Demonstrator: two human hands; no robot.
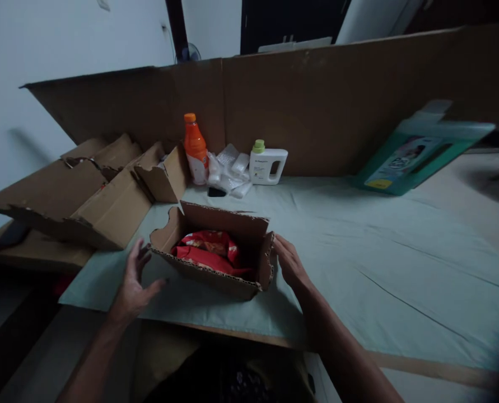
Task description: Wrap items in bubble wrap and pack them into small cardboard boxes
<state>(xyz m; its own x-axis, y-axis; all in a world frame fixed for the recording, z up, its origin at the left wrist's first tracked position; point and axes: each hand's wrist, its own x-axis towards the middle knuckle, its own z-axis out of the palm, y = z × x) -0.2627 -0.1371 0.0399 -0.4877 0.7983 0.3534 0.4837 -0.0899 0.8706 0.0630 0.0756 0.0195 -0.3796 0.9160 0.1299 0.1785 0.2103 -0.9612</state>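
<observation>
An open-topped cardboard box (219,282) with ragged cut edges sits in front of me on the cloth. Inside it lie red packets (209,252) with a glossy printed surface; what they contain is hidden. My left hand (135,285) is just off the box's left end, fingers spread, thumb pointing right, with nothing in it. Against the box's right end rests my right hand (289,260), its fingers stretched along the outer wall. Part of that hand's thumb side is hard to make out.
Several cardboard boxes (119,207) crowd the left side. Behind stand an orange bottle (195,148), clear plastic packaging (230,170) and a white jug with a green cap (268,165). A large green jug (404,157) is at right. A tall cardboard panel (337,106) borders the back.
</observation>
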